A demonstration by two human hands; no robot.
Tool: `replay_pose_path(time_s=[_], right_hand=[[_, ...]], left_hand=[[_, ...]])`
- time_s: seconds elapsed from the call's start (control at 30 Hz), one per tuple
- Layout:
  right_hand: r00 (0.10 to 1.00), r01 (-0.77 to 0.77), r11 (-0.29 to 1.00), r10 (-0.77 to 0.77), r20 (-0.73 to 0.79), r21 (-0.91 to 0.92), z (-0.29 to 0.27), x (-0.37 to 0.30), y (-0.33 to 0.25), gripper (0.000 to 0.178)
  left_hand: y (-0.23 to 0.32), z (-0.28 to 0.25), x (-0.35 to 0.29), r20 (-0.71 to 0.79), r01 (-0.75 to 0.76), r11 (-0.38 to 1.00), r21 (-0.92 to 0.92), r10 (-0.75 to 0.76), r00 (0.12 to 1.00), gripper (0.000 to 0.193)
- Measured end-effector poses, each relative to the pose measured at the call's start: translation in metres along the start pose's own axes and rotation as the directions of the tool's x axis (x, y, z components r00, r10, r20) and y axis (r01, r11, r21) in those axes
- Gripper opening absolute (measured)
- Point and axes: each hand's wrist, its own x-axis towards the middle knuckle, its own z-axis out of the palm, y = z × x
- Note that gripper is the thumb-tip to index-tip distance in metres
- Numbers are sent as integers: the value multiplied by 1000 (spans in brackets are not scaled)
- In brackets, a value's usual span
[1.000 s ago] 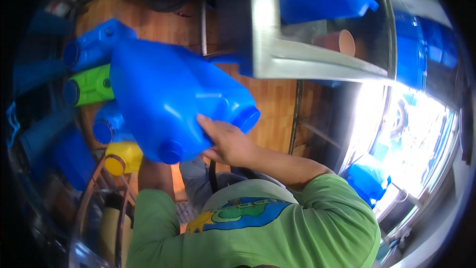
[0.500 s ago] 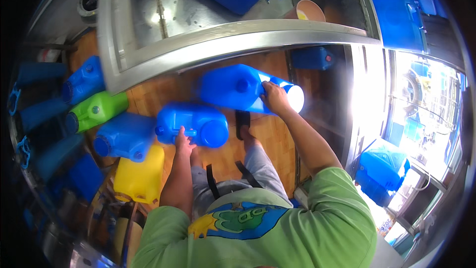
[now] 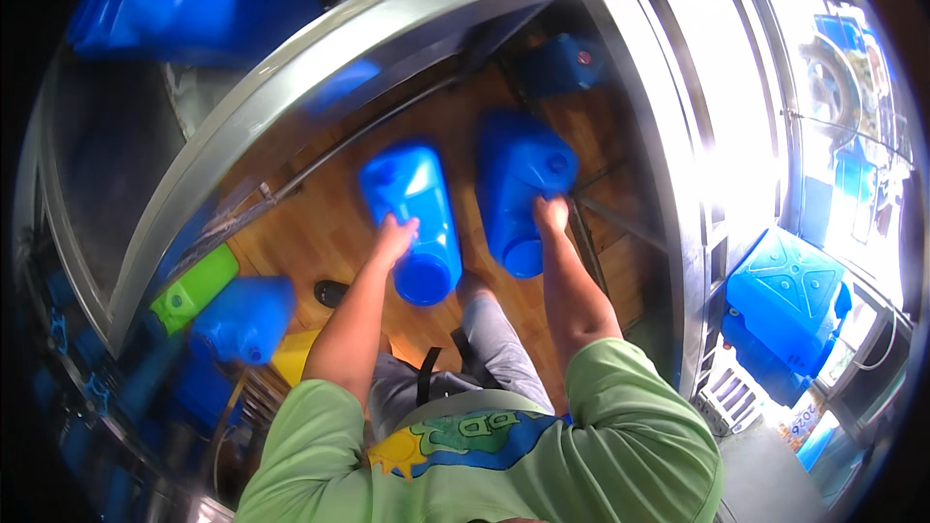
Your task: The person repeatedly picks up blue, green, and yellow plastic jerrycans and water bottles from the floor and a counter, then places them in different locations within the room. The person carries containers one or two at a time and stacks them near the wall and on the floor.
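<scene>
Two blue plastic jugs are in front of me above the wooden floor, below the metal counter's edge. My left hand (image 3: pixel 395 237) is closed round the handle of the left jug (image 3: pixel 428 196), whose round blue cap faces me. On the right, my right hand (image 3: pixel 552 216) grips the handle of the other blue jug (image 3: pixel 506 169); this jug also has a round cap at its near end and a small one on top. Whether the jugs touch the floor, I cannot tell.
The metal counter (image 3: pixel 208 126) arches over the far side, with a large blue container (image 3: pixel 218 10) on it. Green (image 3: pixel 199 289), blue (image 3: pixel 242 315) and yellow (image 3: pixel 293 356) jugs stand left. Another blue jug (image 3: pixel 564 66) lies beyond. Blue containers (image 3: pixel 790 276) and a white crate (image 3: pixel 731 395) are right.
My view has turned and shifted right. Both jugs, lying sideways before, now point lengthwise away from me, side by side. My left hand has closed on its jug's handle.
</scene>
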Motion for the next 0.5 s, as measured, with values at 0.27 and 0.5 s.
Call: replay_pose_path(time_s=[0.27, 0.5], right_hand=[[859, -501, 559, 418, 297, 661, 7, 25, 85, 61], [813, -583, 243, 178, 555, 775, -5, 69, 88, 49]], left_hand=[[177, 104, 62, 251, -357, 738, 572, 258, 933, 49], [231, 140, 69, 313, -373, 636, 675, 212, 926, 59]])
